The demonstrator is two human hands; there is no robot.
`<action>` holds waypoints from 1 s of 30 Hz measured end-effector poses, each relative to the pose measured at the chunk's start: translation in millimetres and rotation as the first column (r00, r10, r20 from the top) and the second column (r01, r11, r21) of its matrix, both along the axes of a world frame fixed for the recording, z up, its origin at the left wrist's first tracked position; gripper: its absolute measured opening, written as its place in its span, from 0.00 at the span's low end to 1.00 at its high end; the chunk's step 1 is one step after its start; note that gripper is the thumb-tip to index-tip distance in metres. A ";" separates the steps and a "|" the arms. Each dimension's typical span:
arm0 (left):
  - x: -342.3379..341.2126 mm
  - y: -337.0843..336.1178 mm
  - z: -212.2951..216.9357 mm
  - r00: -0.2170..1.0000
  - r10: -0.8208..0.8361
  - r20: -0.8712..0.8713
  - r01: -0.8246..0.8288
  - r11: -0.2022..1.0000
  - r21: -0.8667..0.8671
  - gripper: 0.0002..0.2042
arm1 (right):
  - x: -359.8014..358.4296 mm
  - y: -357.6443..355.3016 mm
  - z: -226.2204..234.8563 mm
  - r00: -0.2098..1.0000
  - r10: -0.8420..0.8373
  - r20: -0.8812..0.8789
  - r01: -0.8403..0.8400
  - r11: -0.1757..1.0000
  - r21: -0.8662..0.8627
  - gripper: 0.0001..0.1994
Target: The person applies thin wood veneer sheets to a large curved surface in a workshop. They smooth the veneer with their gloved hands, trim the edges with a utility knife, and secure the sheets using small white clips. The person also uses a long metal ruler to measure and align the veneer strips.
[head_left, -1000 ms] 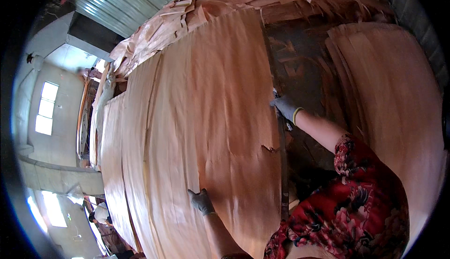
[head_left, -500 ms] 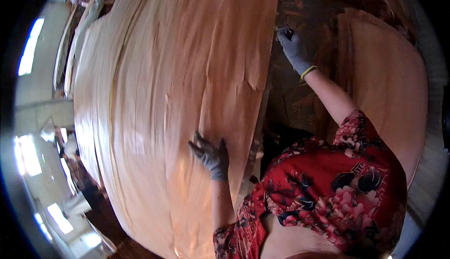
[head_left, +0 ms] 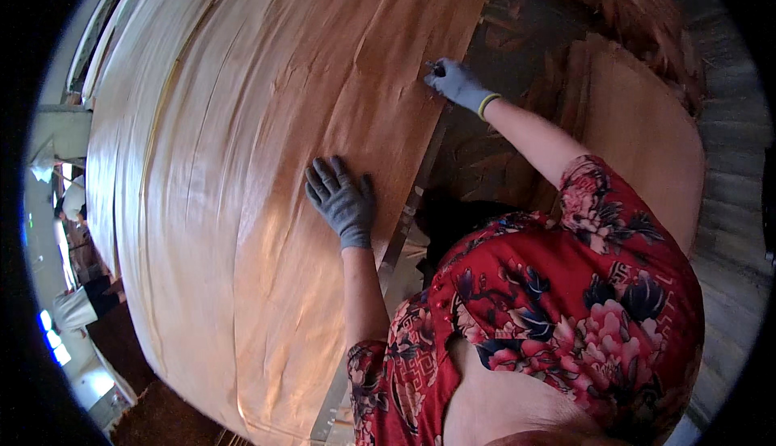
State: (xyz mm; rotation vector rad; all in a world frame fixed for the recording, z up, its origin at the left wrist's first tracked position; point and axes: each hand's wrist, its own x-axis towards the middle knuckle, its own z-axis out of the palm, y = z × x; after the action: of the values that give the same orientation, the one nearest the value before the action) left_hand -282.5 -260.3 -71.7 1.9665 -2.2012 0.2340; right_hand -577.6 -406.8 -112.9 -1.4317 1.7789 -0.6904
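Note:
A broad sheet of pale brown wood veneer [head_left: 242, 163], wrinkled lengthwise, spreads out in front of me and to my left. My left hand [head_left: 343, 205], in a grey glove, lies on it with the fingers spread, close to the sheet's right edge. My right hand [head_left: 459, 86], in a grey glove with a yellow cuff, is closed at that same edge, farther from me. A small dark tool [head_left: 437, 68] pokes out of its fingers; its kind is too small to make out.
To the right lies another pile of wood sheets [head_left: 647, 139], with a dark strip of scraps [head_left: 517, 50] between it and the veneer. Torn veneer pieces [head_left: 638, 2] lie at the far right. At the far left a person in a light top [head_left: 74, 310] is bent over.
My right hand has come left from the dark strip onto the veneer's edge. My left hand has slid farther up the sheet and lies flatter, fingers spread. The whole view has shifted.

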 end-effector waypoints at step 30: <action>117.2 169.4 130.3 0.975 0.219 0.034 -0.221 0.969 0.110 0.20 | -43.3 17.0 131.1 0.939 0.043 0.341 -0.037 0.999 -0.025 0.14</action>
State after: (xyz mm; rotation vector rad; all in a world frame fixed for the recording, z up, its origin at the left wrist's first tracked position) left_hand -165.3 -90.9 58.6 2.2821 -2.0488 0.1636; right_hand -620.9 -389.7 18.1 -1.2668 1.4730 -0.8779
